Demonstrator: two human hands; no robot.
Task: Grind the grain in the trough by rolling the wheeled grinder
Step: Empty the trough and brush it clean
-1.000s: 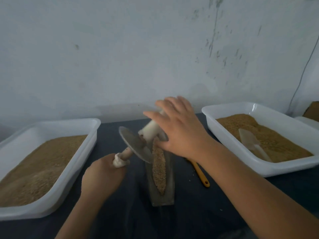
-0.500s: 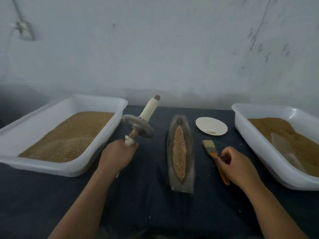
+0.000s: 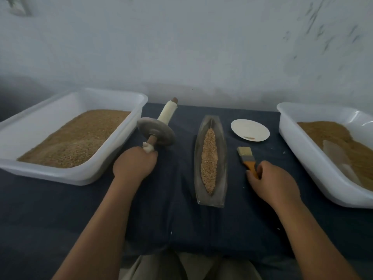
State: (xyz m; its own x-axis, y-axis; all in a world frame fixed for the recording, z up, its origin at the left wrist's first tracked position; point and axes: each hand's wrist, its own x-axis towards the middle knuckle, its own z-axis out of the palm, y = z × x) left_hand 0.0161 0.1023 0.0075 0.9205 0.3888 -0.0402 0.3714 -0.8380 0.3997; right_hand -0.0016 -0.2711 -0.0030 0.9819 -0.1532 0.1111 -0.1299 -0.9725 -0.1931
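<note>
Left hand (image 3: 135, 164) is clamped round the near handle of the grinder (image 3: 156, 134), left of the trough (image 3: 222, 158). The wheel is held in the air, tilted, with the far handle pointed away, and is apart from the trough. Right hand (image 3: 274, 182) is seen right of the trough, fingers curled on the orange handle of the brush (image 3: 247, 157), apparently pinching it.

Grain (image 3: 209, 158) is heaped in a long strip down the trough's middle and is untouched by the wheel. Grinding is judged not yet begun: the wheel must be carried across and set in the groove.

Risks:
- The grinder is held by one handle only, so a heavy wheel could sag or be dropped on the trough rim.
- The far handle cannot be taken while the brush is held, so the wheel could wobble and ride out of the groove.
- The trough is narrow and loose on the dark cloth (image 3: 181, 219), so it could be tipped or shoved by a skewed push, and grain spilled.
- The strip is heaped, so grain could be flung over the rim by a hard first roll.

A small plate (image 3: 256, 128) lies beyond and right of the trough. Two white tubs of grain are set well left (image 3: 139, 110) and well right (image 3: 302, 158) of it.
</note>
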